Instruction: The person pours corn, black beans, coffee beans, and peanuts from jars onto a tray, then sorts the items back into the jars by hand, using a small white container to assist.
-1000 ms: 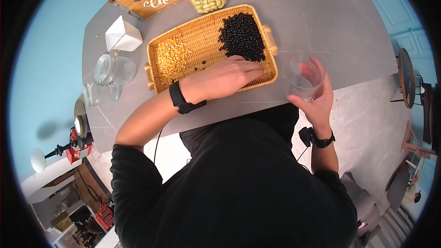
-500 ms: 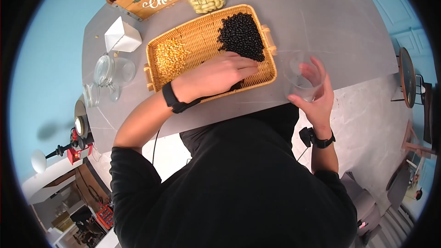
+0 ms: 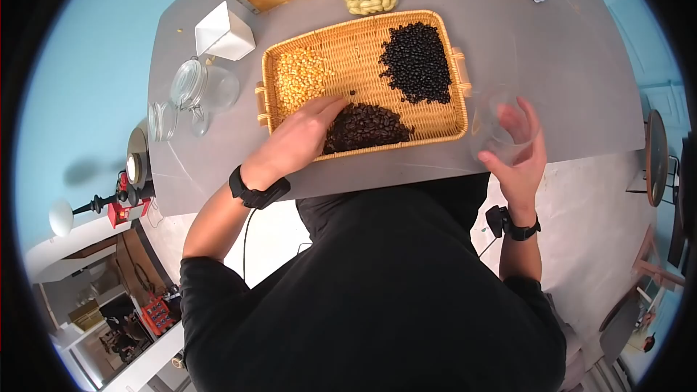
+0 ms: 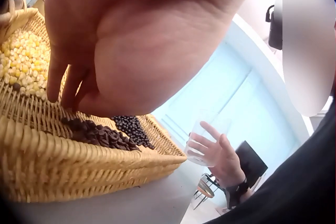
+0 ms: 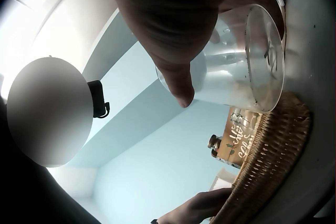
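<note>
I've got the left hand (image 3: pixel 294 138) over the wicker basket (image 3: pixel 348 51), near side, fingers loosely extended by the brown beans (image 3: pixel 374 125). Right hand (image 3: pixel 524 170) curls round the clear cup (image 3: pixel 501 134), right of it. Grey table (image 3: pixel 581 87); blue wall (image 3: pixel 65 101) left, pale floor (image 3: pixel 595 203) right.

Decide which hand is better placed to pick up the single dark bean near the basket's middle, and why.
Left, probably: the left hand is over the basket, fingertips close to the dark bean, nothing visibly held. The right hand is outside the basket, gripping a clear cup.
</note>
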`<state>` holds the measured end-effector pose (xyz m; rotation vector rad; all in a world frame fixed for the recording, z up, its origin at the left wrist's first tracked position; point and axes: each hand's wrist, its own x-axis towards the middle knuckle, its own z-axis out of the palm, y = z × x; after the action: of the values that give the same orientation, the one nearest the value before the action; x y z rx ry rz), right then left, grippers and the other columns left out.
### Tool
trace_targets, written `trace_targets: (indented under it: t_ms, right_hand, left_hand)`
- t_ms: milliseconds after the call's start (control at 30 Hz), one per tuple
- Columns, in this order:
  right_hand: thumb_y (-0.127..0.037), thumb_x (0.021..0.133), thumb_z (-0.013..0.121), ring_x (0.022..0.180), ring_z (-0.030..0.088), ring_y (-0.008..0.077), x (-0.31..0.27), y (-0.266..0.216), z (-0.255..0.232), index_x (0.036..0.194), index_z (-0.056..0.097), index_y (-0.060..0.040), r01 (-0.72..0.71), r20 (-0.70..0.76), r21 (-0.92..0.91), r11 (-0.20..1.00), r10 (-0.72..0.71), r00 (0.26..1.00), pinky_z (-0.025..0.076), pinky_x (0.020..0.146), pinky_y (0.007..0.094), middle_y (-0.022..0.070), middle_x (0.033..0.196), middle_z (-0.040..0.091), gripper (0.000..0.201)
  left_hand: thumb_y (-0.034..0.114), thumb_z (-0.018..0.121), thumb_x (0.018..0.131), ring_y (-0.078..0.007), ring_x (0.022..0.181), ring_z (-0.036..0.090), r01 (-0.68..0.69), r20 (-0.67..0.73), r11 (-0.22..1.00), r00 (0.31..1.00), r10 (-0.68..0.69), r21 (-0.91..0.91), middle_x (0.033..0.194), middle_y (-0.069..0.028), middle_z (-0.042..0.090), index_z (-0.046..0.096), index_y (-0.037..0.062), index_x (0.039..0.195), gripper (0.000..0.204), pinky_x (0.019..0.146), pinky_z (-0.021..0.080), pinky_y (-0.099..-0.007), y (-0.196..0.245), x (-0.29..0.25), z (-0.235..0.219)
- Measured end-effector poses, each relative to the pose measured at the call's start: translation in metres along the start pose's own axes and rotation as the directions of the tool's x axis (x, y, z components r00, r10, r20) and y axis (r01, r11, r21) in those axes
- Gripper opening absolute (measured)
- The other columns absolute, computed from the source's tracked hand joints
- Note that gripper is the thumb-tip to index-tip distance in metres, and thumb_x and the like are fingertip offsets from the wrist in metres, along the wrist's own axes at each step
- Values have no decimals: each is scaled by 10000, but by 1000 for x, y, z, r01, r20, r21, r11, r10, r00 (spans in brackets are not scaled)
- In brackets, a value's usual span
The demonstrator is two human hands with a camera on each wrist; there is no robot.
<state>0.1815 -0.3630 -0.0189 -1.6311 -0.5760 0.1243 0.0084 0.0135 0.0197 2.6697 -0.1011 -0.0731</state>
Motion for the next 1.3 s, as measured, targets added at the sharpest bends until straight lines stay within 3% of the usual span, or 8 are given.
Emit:
trace_targets:
  t_ms: [200, 300, 500, 800, 900, 1000, 1100, 1300]
  right_hand:
    - [-233, 737, 1081, 1410, 669, 325, -2, -7, 1, 1674, 494, 28, -1, 2, 9, 1000, 1, 1000, 490, 1261, 520, 193, 1458, 703, 1136]
    - [-240, 737, 1082, 1409, 670, 324, -2, -5, 2, 1674, 496, 26, 1, -1, -10, 1000, -1, 1000, 493, 1257, 518, 192, 1458, 703, 1137]
    - [-263, 734, 1085, 1402, 673, 318, -5, -4, 2, 1675, 499, 20, -7, -10, -26, 1000, 7, 1000, 507, 1235, 508, 190, 1458, 705, 1144]
    - [-265, 734, 1087, 1400, 673, 313, -2, -1, 4, 1678, 495, 15, 2, 3, -20, 1000, -2, 1000, 510, 1231, 502, 191, 1463, 704, 1150]
    - [-261, 733, 1089, 1400, 671, 313, -3, -2, 3, 1680, 493, 15, 0, 5, -16, 1000, 0, 1000, 509, 1232, 502, 191, 1463, 704, 1153]
    - [-257, 731, 1089, 1403, 670, 312, -3, 0, 3, 1681, 490, 16, -1, 4, -13, 1000, 1, 1000, 508, 1234, 502, 191, 1465, 702, 1156]
    - [-253, 730, 1089, 1405, 669, 313, -2, -1, 4, 1682, 488, 18, 5, 11, -12, 1000, -4, 1000, 506, 1236, 502, 192, 1469, 700, 1158]
    - [-256, 725, 1092, 1410, 667, 316, -1, -2, 6, 1680, 487, 22, 9, 15, 2, 1000, -9, 1000, 501, 1241, 502, 194, 1473, 697, 1164]
  left_hand:
    - [-156, 562, 923, -490, 1371, 653, 116, 156, 989, 983, -101, -92, 1484, -317, 673, 588, -52, 1561, 647, 1174, 551, -517, 8, -6, -7]
    - [-149, 557, 937, -499, 1348, 662, -9, -49, 999, 999, 7, -45, 1446, -319, 694, 590, -59, 1556, 627, 1158, 550, -531, -2, 7, 2]
    - [-155, 557, 942, -517, 1336, 664, 17, 74, 992, 997, -8, -126, 1418, -324, 707, 570, -59, 1577, 643, 1152, 544, -540, 0, 17, 0]
    - [-157, 564, 919, -503, 1332, 670, -35, 21, 993, 999, 38, -116, 1417, -332, 701, 587, -58, 1559, 648, 1137, 557, -523, -6, 12, 3]
    - [-139, 546, 894, -525, 1244, 692, -19, -41, 990, 999, 14, -136, 1309, -367, 721, 608, -95, 1513, 623, 1085, 575, -543, 8, 2, -8]
    - [-108, 580, 947, -505, 1277, 694, 217, 46, 974, 976, -214, -68, 1371, -323, 727, 612, -33, 1551, 610, 1081, 576, -534, 0, -14, -8]
    - [-108, 571, 954, -511, 1238, 706, 282, 122, 957, 954, -273, -65, 1333, -328, 738, 616, -35, 1546, 599, 1051, 581, -541, 16, -22, -13]
    - [-87, 570, 990, -503, 1229, 719, 244, -19, 968, 969, -246, -53, 1308, -329, 752, 636, -48, 1511, 527, 1039, 587, -540, 12, -37, -6]
